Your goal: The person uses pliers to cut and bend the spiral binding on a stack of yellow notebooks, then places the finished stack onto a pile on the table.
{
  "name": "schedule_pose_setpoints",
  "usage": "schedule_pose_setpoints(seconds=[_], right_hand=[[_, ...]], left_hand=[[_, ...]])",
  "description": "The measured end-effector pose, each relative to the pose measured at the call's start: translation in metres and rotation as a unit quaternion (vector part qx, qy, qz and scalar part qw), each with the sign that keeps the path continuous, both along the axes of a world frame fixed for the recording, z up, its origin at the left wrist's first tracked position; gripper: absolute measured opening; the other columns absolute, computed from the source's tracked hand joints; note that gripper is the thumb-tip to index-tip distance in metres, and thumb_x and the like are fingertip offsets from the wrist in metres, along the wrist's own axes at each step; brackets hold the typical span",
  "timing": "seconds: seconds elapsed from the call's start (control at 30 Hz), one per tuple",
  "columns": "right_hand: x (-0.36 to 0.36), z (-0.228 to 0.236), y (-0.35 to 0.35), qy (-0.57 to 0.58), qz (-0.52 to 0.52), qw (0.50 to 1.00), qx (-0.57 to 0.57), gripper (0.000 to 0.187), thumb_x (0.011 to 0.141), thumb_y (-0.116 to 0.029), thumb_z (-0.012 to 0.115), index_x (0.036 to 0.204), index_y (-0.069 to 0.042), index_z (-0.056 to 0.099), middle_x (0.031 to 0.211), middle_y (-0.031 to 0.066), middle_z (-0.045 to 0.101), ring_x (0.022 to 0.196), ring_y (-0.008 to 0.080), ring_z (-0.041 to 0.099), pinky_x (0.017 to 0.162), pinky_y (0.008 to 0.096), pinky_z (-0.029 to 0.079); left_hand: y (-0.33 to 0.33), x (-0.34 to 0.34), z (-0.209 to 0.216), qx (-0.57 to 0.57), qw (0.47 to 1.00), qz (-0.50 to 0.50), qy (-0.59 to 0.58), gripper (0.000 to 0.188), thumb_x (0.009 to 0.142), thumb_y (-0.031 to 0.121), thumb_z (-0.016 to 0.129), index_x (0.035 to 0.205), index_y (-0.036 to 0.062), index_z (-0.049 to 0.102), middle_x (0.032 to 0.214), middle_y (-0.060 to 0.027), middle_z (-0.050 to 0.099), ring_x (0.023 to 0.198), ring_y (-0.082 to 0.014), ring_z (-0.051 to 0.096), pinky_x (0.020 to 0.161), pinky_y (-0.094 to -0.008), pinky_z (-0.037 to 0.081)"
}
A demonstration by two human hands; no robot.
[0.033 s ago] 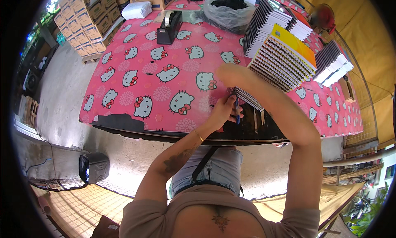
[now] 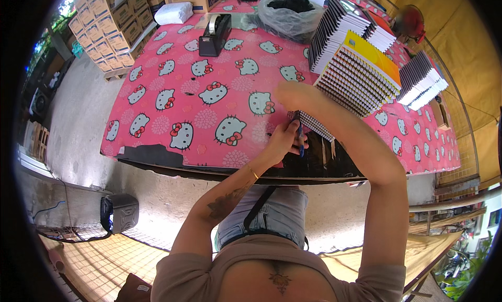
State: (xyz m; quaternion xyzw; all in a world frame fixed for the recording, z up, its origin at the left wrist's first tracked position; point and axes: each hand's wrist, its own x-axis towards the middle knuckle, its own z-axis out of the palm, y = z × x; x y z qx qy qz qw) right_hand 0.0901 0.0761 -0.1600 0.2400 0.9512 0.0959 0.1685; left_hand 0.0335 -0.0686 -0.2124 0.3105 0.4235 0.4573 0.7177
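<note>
My left hand (image 2: 284,141) is closed around a slim blue tool (image 2: 300,140) at the table's near edge. The tool's exact kind is hard to make out between the fingers. My right hand (image 2: 293,97) bends over just beyond it, at the corner of a spiral-bound notebook (image 2: 318,127); its fingers are hidden behind the wrist and smeared. The notebook's coil edge shows under my right forearm. Right beside that forearm stands a stack of spiral notebooks (image 2: 361,74) with a yellow and orange cover on top.
More bound notebooks (image 2: 424,82) are stacked at the right. A black tape dispenser (image 2: 215,36), a clear plastic bag of black items (image 2: 291,17) and a white package (image 2: 173,13) lie farther back on the pink cat-print table cover (image 2: 209,114). Cartons (image 2: 112,25) are piled at the far left.
My right hand has shifted very slightly to the right. My left hand and the blue tool stay in place.
</note>
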Motion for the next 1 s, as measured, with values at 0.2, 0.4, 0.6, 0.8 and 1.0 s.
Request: schedule_pose_setpoints(seconds=[0.2, 0.4, 0.6, 0.8, 1.0], right_hand=[[0.008, -0.013, 0.006, 0.006, -0.028, 1.000, 0.008, 0.013, 0.069, -0.005, 0.068, 0.081, -0.004, 0.072, 0.082, 0.0149, 0.069, 0.079, 0.0295, 0.068, 0.068, 0.0399, 0.054], [0.004, -0.005, 0.000, 0.047, -0.036, 0.998, -0.032, 0.014, 0.067, -0.007, 0.069, 0.080, -0.004, 0.072, 0.077, 0.0155, 0.068, 0.075, 0.0303, 0.068, 0.066, 0.0408, 0.054], [-0.003, -0.003, -0.003, -0.013, -0.056, 0.998, -0.036, 0.011, 0.066, -0.005, 0.070, 0.077, -0.003, 0.071, 0.075, 0.0154, 0.068, 0.074, 0.0309, 0.068, 0.064, 0.0411, 0.054], [0.013, -0.019, 0.003, 0.063, -0.029, 0.998, 0.005, 0.010, 0.067, -0.005, 0.068, 0.076, -0.002, 0.071, 0.077, 0.0157, 0.068, 0.074, 0.0308, 0.068, 0.064, 0.0406, 0.054], [0.005, -0.012, -0.001, 0.025, -0.062, 0.998, 0.004, 0.012, 0.069, -0.004, 0.066, 0.079, -0.002, 0.071, 0.078, 0.0160, 0.068, 0.075, 0.0315, 0.068, 0.065, 0.0408, 0.054]], left_hand=[[0.001, -0.001, -0.003, 0.029, 0.999, -0.032, 0.032, 0.039, 0.098, 0.036, 0.045, 0.111, -0.0009, 0.051, 0.076, -0.0121, 0.061, 0.059, -0.0240, 0.065, 0.049, -0.0382, 0.057], [-0.010, -0.006, -0.001, -0.023, 0.999, -0.039, 0.000, 0.043, 0.098, 0.038, 0.044, 0.119, 0.0001, 0.047, 0.091, -0.0177, 0.064, 0.075, -0.0310, 0.069, 0.056, -0.0408, 0.058], [0.007, -0.012, -0.006, -0.038, 0.998, -0.045, -0.007, 0.046, 0.097, 0.039, 0.044, 0.122, 0.0001, 0.046, 0.094, -0.0186, 0.064, 0.079, -0.0328, 0.069, 0.062, -0.0442, 0.058], [0.000, -0.006, 0.004, -0.037, 0.997, -0.061, 0.013, 0.043, 0.098, 0.038, 0.044, 0.119, 0.0005, 0.048, 0.090, -0.0165, 0.063, 0.074, -0.0304, 0.069, 0.058, -0.0418, 0.056], [0.007, -0.004, 0.002, -0.021, 0.999, -0.032, 0.014, 0.039, 0.098, 0.038, 0.044, 0.110, 0.0009, 0.050, 0.080, -0.0134, 0.061, 0.060, -0.0261, 0.064, 0.049, -0.0382, 0.055]])
